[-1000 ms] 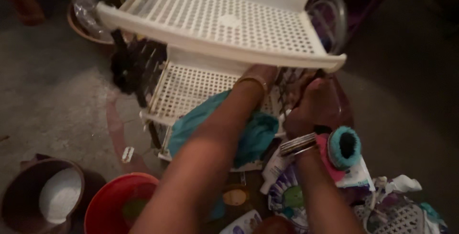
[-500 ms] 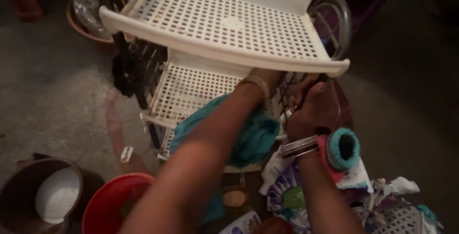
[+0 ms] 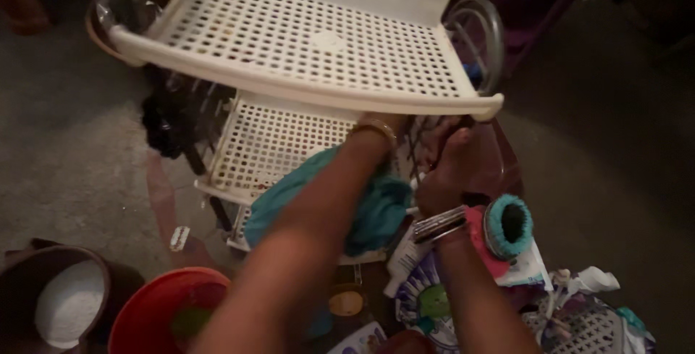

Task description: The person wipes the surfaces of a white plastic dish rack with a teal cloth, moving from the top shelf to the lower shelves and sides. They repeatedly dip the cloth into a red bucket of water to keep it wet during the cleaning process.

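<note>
Down in the lower left of the frame sits a dark brown round bucket (image 3: 29, 281) with white powder inside, and just beside it a red plastic basin (image 3: 148, 310), both on the grey floor (image 3: 65, 158). Above them, filling the upper middle, stands a cream perforated plastic rack (image 3: 304, 43) with a wide top shelf and a second perforated shelf (image 3: 271, 144) below it.

From the bottom centre the left arm, a thin gold bangle (image 3: 374, 128) at its wrist, reaches up under the front lip of the top shelf; the left hand (image 3: 394, 124) is mostly hidden there, so I cannot tell whether it is spread or closed. Beneath that arm a crumpled teal cloth (image 3: 369, 209) lies on the front edge of the lower shelf, touching the forearm.

Just right of centre the right hand (image 3: 449, 169) is curled, fingers pressed together near the rack's right side; what it grips is too dark to tell. Silver bangles (image 3: 438, 224) and a pink and teal scrunchie (image 3: 503, 227) ring that wrist. At lower right lies a white perforated basket (image 3: 586, 332).
</note>
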